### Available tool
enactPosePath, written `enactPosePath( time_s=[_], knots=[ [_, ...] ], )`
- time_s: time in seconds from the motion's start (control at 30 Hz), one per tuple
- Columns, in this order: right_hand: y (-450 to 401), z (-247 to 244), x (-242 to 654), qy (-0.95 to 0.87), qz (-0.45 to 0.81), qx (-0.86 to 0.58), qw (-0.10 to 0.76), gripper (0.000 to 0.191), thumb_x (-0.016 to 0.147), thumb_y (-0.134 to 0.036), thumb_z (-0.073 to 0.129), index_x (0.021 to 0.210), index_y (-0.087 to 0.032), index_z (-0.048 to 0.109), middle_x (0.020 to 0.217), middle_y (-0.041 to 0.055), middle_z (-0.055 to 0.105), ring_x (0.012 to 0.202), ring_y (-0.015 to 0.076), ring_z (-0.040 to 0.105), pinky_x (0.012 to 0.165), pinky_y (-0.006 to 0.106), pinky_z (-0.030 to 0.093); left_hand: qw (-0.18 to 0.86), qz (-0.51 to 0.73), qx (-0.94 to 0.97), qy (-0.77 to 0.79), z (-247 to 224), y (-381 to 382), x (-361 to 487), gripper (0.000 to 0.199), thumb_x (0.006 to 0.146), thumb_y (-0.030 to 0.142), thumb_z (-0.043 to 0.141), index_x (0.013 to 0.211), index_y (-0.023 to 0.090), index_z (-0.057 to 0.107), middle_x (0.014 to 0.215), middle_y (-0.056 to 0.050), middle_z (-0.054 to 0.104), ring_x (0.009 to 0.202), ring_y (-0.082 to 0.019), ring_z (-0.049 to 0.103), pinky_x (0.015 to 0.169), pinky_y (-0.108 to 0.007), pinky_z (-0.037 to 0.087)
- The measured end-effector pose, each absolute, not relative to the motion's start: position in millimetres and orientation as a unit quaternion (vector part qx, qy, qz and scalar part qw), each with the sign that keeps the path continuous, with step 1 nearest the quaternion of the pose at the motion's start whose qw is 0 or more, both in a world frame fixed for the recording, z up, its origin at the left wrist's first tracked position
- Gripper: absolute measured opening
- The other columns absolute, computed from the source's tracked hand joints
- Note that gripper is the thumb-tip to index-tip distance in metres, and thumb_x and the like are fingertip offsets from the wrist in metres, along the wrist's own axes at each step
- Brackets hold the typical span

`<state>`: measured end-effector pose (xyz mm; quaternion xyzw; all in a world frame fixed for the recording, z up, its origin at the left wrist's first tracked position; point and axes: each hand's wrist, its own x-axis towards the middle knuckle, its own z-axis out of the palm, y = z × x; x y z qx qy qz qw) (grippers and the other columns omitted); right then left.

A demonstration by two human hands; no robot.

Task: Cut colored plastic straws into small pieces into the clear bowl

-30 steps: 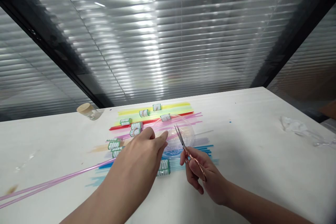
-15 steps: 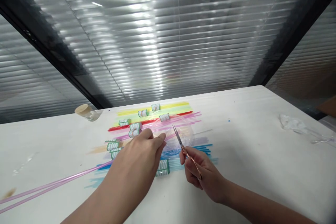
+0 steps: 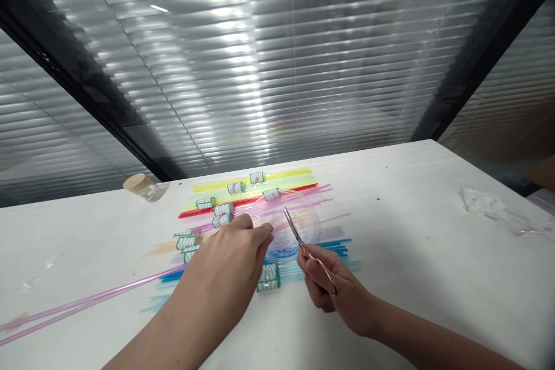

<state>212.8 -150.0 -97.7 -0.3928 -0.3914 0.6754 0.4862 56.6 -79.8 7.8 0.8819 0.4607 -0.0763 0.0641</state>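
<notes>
Left hand: fingertips pinched together on pink straws, which run from the pinch out to the near left edge of the worktop; the pinch sits at the rim of a clear dish.

Right hand: closed around the handles of rose-gold scissors, blades pointing up and away over the dish, nearly closed.

Change from half a second ago: both hands have drawn very slightly nearer the body; the scissor tips have edged a little left; the straws and dish lie as before.

Also present: coloured straws in yellow, green, red and blue laid flat behind and under the dish; small wrapped rolls scattered among them; cork-stoppered jar on its side, far left; clear plastic wrap, far right.
</notes>
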Motion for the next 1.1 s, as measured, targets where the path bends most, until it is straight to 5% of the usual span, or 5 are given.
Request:
enactPosePath(
  time_s=[1.1],
  knots=[
    [-149.7,-98.3,213.4,-0.377,0.701,-0.378,0.473,0.057,0.077,-0.075,0.059,0.070,-0.023,0.037,0.041,-0.0140,0.031,0.039,0.0043,0.015,0.038,0.019,0.012,0.065,-0.084,0.877,0.469,8.1,-78.8,51.7,0.039,0.101,0.032,0.026,0.085,0.023,0.061,0.082,-0.004,0.057,0.066,-0.018,0.057,0.053,-0.028,0.028]
  ],
)
